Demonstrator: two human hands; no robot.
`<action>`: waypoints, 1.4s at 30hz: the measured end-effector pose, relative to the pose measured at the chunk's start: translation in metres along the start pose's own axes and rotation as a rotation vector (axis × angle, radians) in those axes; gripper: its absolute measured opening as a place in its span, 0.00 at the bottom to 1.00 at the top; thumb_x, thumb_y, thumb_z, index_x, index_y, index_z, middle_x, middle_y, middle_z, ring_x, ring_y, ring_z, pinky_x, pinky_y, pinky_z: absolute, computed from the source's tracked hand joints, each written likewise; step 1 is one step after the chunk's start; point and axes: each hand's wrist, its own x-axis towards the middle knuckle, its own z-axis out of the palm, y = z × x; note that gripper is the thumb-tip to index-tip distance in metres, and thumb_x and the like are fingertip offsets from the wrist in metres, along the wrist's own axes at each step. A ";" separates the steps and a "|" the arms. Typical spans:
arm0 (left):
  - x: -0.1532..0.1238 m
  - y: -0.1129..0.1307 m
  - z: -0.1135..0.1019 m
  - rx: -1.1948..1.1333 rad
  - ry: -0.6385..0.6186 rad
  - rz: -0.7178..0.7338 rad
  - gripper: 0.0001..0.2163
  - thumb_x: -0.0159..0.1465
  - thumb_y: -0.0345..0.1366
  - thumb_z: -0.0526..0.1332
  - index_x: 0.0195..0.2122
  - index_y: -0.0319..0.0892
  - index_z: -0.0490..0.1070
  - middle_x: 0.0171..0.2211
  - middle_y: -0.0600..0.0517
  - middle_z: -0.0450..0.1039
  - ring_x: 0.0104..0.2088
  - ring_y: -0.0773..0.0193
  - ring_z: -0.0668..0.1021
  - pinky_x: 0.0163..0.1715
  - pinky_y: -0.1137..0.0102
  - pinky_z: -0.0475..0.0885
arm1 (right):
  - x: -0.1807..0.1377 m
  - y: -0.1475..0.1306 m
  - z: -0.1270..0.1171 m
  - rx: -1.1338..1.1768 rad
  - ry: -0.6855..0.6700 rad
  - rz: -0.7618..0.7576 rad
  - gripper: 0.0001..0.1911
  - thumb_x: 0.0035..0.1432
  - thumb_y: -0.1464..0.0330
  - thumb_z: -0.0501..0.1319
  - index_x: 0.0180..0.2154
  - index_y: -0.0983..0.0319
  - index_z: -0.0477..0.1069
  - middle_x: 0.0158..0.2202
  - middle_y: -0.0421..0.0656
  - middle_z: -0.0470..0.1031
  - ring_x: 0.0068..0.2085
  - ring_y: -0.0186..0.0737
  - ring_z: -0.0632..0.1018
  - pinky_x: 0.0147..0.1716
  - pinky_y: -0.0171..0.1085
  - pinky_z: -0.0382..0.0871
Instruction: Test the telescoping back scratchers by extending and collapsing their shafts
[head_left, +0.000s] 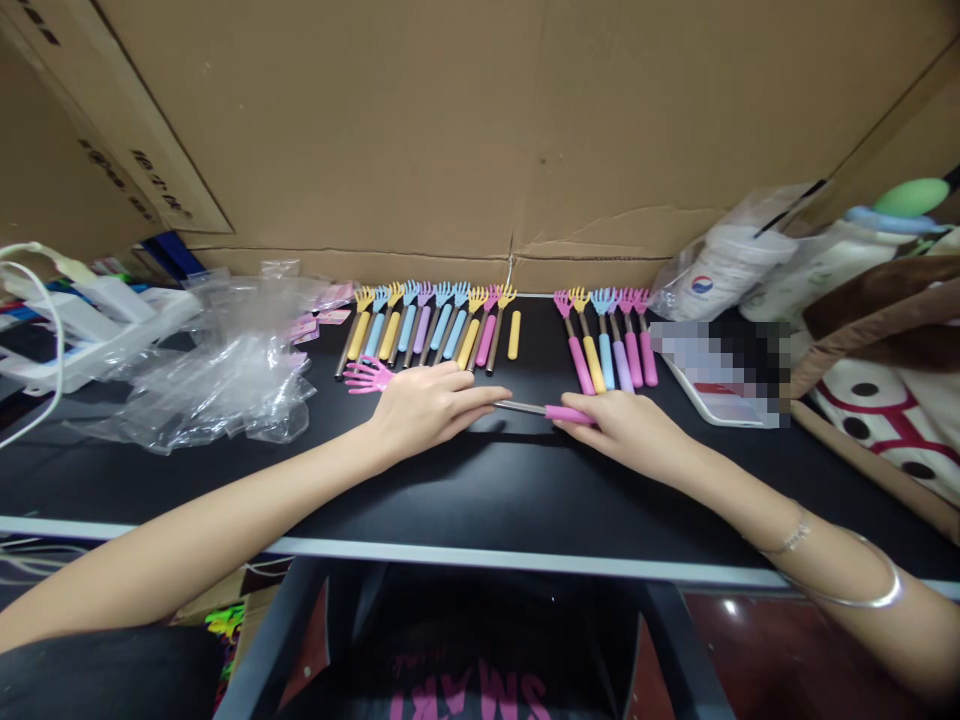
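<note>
A pink back scratcher (525, 407) lies crosswise between my hands, its claw pointing left. My left hand (424, 405) is closed over the metal rod near the claw, and my right hand (626, 425) grips the pink sleeve handle at the other end. Behind my left hand runs a row of back scratcher rods (491, 340) with coloured claws, loose handles lying among them. One loose yellow handle (514, 335) closes that row on the right. Beyond my right hand, several back scratchers (585, 345) with handles on lie side by side, claws away from me.
Clear plastic bags (225, 370) are piled on the left of the black table (465, 500), beside a white power strip (112, 330). To the right are a phone (705, 385), a bagged cup (731, 270), a bottle (862, 250) and a patterned bag (885, 420). Cardboard (420, 130) walls the back.
</note>
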 end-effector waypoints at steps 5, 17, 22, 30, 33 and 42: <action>-0.001 0.000 0.002 -0.052 -0.038 -0.015 0.14 0.68 0.42 0.51 0.47 0.51 0.74 0.24 0.54 0.70 0.27 0.69 0.72 0.22 0.73 0.56 | 0.000 0.000 0.000 -0.150 0.040 -0.012 0.15 0.62 0.57 0.48 0.28 0.59 0.62 0.20 0.38 0.66 0.21 0.33 0.67 0.21 0.31 0.46; -0.003 0.000 0.008 -0.304 -0.190 -0.168 0.14 0.68 0.44 0.51 0.48 0.52 0.73 0.35 0.57 0.78 0.33 0.70 0.78 0.24 0.76 0.61 | -0.001 0.001 -0.002 -0.248 0.093 -0.033 0.15 0.62 0.58 0.49 0.27 0.59 0.63 0.20 0.38 0.68 0.21 0.32 0.68 0.21 0.31 0.46; -0.003 0.002 0.009 -0.405 -0.264 -0.242 0.13 0.67 0.45 0.52 0.47 0.52 0.72 0.40 0.59 0.78 0.38 0.68 0.79 0.29 0.77 0.65 | -0.002 0.002 -0.001 -0.266 0.116 -0.028 0.15 0.62 0.58 0.50 0.27 0.59 0.62 0.20 0.38 0.69 0.22 0.33 0.69 0.22 0.31 0.46; 0.001 0.004 0.003 -0.416 -0.269 -0.263 0.12 0.65 0.43 0.53 0.44 0.50 0.73 0.35 0.58 0.78 0.32 0.69 0.78 0.26 0.76 0.62 | -0.001 0.000 -0.001 -0.280 0.129 -0.020 0.15 0.62 0.58 0.50 0.27 0.59 0.61 0.20 0.38 0.69 0.22 0.33 0.70 0.22 0.31 0.46; 0.002 0.005 0.002 -0.408 -0.277 -0.268 0.12 0.65 0.42 0.53 0.44 0.49 0.73 0.35 0.57 0.77 0.32 0.68 0.78 0.26 0.75 0.62 | -0.001 0.000 -0.002 -0.284 0.125 -0.006 0.14 0.61 0.59 0.51 0.27 0.59 0.61 0.21 0.39 0.70 0.23 0.34 0.71 0.22 0.31 0.46; 0.001 0.004 0.003 -0.397 -0.292 -0.253 0.14 0.68 0.43 0.49 0.46 0.48 0.70 0.40 0.56 0.77 0.38 0.66 0.79 0.30 0.75 0.65 | 0.000 0.000 -0.001 -0.248 0.115 0.010 0.14 0.62 0.59 0.50 0.28 0.60 0.61 0.21 0.39 0.69 0.23 0.35 0.71 0.22 0.32 0.47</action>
